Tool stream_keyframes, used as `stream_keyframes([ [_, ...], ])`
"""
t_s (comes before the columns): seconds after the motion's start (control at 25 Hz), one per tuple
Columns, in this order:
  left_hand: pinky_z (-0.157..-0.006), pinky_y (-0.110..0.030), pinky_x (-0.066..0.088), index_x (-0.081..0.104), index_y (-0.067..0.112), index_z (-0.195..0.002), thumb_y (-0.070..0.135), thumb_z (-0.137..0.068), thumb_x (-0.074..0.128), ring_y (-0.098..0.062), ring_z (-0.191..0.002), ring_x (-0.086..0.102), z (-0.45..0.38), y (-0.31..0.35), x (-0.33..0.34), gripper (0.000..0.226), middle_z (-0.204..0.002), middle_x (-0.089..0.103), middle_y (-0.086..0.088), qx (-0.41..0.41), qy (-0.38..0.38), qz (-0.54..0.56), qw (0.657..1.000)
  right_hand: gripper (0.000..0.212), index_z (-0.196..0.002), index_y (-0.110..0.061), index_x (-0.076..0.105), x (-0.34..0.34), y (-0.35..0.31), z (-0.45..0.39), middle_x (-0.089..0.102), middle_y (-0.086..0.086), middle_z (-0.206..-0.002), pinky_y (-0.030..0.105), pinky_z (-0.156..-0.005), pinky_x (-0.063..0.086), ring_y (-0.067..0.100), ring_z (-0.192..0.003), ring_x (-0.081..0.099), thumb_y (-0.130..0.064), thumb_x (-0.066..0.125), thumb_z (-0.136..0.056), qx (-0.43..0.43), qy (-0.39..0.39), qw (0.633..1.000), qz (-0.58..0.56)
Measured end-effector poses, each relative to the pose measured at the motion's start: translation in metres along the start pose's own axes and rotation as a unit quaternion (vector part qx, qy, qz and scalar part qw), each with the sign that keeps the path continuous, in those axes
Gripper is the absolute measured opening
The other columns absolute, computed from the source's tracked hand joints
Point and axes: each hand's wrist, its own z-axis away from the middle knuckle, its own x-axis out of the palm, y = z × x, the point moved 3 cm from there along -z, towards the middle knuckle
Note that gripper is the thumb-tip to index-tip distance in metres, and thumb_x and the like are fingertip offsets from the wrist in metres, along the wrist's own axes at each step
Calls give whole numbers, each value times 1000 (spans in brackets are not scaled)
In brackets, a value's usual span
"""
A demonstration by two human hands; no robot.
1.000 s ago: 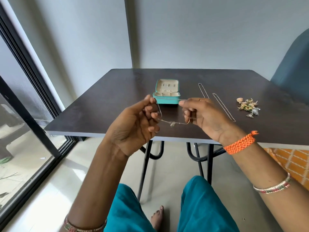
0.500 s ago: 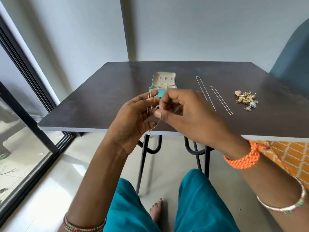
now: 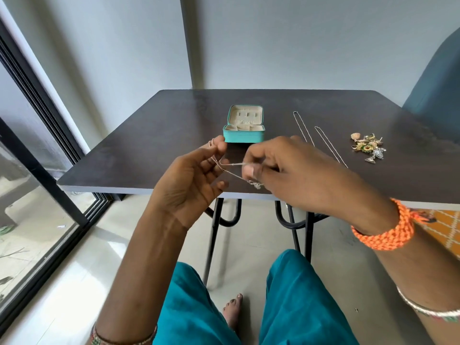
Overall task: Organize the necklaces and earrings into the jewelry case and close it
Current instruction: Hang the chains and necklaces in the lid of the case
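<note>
1. Both hands are busy with 1 thin necklace chain (image 3: 230, 173) held in mid-air over the near edge of the bench (image 3: 154, 135), around the middle of the frame.
2. The left hand (image 3: 191, 185) has the chain looped around its fingertips, with a bit poking out above them. The right hand (image 3: 293, 175) pinches the other end between thumb and finger, and a small pendant (image 3: 256, 185) dangles just under that pinch.
3. The key bit: the open jewelry case (image 3: 244, 131) sits straight beyond the hands, up-frame, just past the left fingertips. The taut chain runs left-right, so roughly along the case's long side.
4. The left hand looks a touch nearer the case, so I'd guess the bundle goes forward from there.
5. 2 more necklaces (image 3: 321, 143) and the earring pile (image 3: 367, 146) still lie on the bench, upper right, well apart from the case.
</note>
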Motion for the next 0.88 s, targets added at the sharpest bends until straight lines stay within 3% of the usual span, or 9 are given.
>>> stream_keyframes([
  [0.08, -46, -15, 43, 67, 19, -94, 12, -92, 48, -5, -59, 59, 2, 0, -1, 20, -69, 65, 10, 2, 13, -13, 1000, 19, -80, -24, 62, -2, 11, -5, 50, -15, -45, 23, -48, 28, 4, -42, 42, -29, 50, -93, 38, 87, 994, -62],
  [0.16, -44, -14, 42, 65, 17, -93, 9, -94, 44, -4, -61, 61, 4, 2, 0, 22, -69, 65, 9, 13, 1, 27, 1000, 20, -78, -24, 64, -4, 20, -7, 43, -11, -44, 20, -47, 29, 6, -42, 40, -28, 51, -93, 63, 117, 989, -63],
  [0.32, -44, -9, 42, 63, 11, -95, 5, -96, 39, -5, -68, 66, 7, 5, 6, 25, -77, 70, 5, 39, -26, 156, 987, 15, -87, -33, 67, 3, 12, 2, 58, -9, -59, 24, -52, 36, 7, -51, 45, -30, 53, -92, 20, -19, 1000, 0],
  [0.4, -45, -9, 44, 64, 11, -100, 6, -96, 39, -6, -76, 69, 8, 3, 11, 25, -85, 73, 2, 50, -42, 104, 992, 18, -99, -39, 67, 5, 0, 8, 52, -13, -62, 27, -59, 37, 8, -60, 48, -32, 52, -93, -12, -78, 995, 63],
  [0.48, -43, -11, 43, 64, 10, -105, 5, -96, 39, -6, -77, 69, 9, -2, 16, 27, -90, 74, 1, 59, -67, -8, 996, 19, -103, -42, 66, -2, -8, 10, 48, -15, -61, 26, -62, 37, 10, -64, 49, -33, 55, -91, -26, -64, 994, 89],
  [0.6, -41, -13, 40, 65, 10, -100, 9, -96, 41, -4, -68, 64, 15, -6, 21, 25, -80, 71, 1, 70, -107, -105, 986, 7, -87, -31, 73, -25, -5, 4, 62, -8, -58, 25, -58, 45, 7, -56, 56, -30, 66, -85, -28, 30, 999, -10],
  [0.72, -37, -12, 34, 63, 11, -88, 13, -96, 41, -3, -59, 52, 20, -4, 27, 23, -69, 62, 2, 74, -134, -130, 980, 10, -78, -21, 74, -33, 2, -6, 67, 5, -59, 22, -52, 43, 8, -47, 53, -31, 73, -80, -31, 57, 986, -156],
  [0.88, -37, -14, 29, 58, 16, -73, 22, -88, 54, -4, -54, 40, 23, -4, 28, 17, -60, 47, 6, 68, -146, -208, 965, 21, -70, -17, 73, -41, 8, -5, 66, 25, -75, 23, -56, 35, 16, -61, 45, -37, 74, -75, -23, 76, 979, -185],
])
